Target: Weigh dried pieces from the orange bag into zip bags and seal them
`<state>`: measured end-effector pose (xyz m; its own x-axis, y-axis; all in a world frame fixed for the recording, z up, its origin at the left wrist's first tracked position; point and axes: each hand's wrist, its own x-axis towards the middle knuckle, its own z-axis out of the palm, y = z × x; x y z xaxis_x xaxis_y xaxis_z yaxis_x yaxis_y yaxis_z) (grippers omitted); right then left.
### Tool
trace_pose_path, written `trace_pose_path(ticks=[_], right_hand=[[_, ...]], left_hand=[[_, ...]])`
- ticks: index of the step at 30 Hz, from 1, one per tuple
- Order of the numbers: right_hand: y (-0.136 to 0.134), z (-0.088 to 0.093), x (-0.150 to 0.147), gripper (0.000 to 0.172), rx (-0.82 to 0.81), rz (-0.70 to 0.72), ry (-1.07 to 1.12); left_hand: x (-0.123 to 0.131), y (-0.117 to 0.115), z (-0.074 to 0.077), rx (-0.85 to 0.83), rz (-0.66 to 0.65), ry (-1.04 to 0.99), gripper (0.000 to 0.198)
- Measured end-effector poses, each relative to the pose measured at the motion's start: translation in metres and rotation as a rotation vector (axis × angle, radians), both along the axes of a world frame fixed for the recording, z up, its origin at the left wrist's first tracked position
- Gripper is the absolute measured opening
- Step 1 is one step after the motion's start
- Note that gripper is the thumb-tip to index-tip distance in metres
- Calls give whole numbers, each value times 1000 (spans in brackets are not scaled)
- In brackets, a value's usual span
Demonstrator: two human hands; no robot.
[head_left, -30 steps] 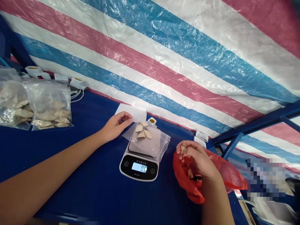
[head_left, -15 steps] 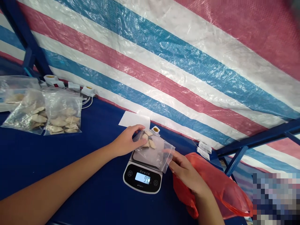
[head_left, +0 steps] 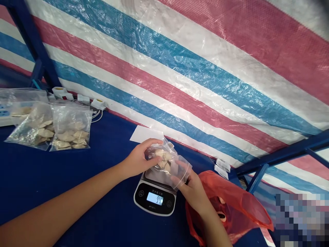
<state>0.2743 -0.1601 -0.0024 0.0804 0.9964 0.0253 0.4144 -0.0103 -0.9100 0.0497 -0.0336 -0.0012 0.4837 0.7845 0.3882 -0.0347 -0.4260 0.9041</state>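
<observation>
Over the kitchen scale [head_left: 155,199] I hold a clear zip bag [head_left: 168,176] with several pale flat slices [head_left: 164,160] in it. My left hand [head_left: 141,156] grips the bag's far left end, thumb in front of the slices. At the bag's right end, its mouth, my right hand [head_left: 189,185] has its fingers at the plastic, seen partly through it. The lit display [head_left: 155,198] faces me; its digits are hard to read. Whether the bag rests on the scale's plate cannot be made out.
Two filled zip bags [head_left: 70,135] lie at the left beside a power strip [head_left: 7,115] and white plugs [head_left: 97,104]. White paper [head_left: 144,133] lies behind the scale. A red plastic bag [head_left: 231,206] stands right, small white packets [head_left: 222,168] behind it. Striped sheeting [head_left: 154,75] hangs behind.
My right hand has moved slightly left and its fingers are further in at the bag's mouth. The slices have shifted together. The red bag gapes wider, showing dark things inside.
</observation>
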Motion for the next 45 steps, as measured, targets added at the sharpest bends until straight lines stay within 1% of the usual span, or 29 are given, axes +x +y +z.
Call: trace_pose_path(ticks=[3,6,9,12,14,18,19,21,24,25,26,28,29,31,33,35,38,41,43,45], right_hand=[[2,-7,-1,43,26,12,-87],[4,-11,-5,40,29,-22,-108],[4,-9,-10,32,4,-54,-123],[3,-2,-12,25,-20,-48,-115],[2,5,-9,25,-42,-47,-93],[-2,22,8,32,-100,-32,-5],[-3,25,14,34,-111,-41,4],[-5,29,27,36,-125,-109,-12],[-5,26,42,35,-141,-279,-144],[-3,22,45,34,-152,-309,-201],[-2,19,47,34,-170,-316,-254],[0,13,48,32,-215,-278,-318],[1,12,48,32,-228,-260,-332],[1,14,45,33,-214,-271,-335],[-1,20,41,36,-167,-279,-272],[-3,28,35,42,-144,-230,-129],[-6,34,27,46,-242,-149,118],[-6,34,24,40,-331,-149,309],[-7,33,26,35,-318,-163,398],[-8,32,30,33,-286,-178,437]], left_hand=[[1,-4,2,56,-33,2,54],[3,-11,4,125,-59,38,60],[6,-16,4,169,-72,98,61],[7,-18,3,165,-41,133,60],[7,-16,2,112,-12,126,60],[3,-8,-1,-73,15,81,64],[1,-5,-2,-107,16,74,66],[-4,1,-4,-156,14,72,70],[-10,8,-8,-201,20,91,74],[-11,10,-9,-206,24,98,75],[-12,11,-10,-207,28,105,74],[-13,12,-9,-187,43,129,71],[-13,12,-8,-166,51,152,69],[-13,10,-7,-116,59,213,66],[-13,9,-8,-69,52,274,64],[-14,9,-11,-20,40,305,63],[-14,10,-17,33,23,263,58],[-12,12,-23,-1,-7,220,55],[-11,13,-25,-29,-25,213,54],[-10,14,-25,-60,-27,198,54]])
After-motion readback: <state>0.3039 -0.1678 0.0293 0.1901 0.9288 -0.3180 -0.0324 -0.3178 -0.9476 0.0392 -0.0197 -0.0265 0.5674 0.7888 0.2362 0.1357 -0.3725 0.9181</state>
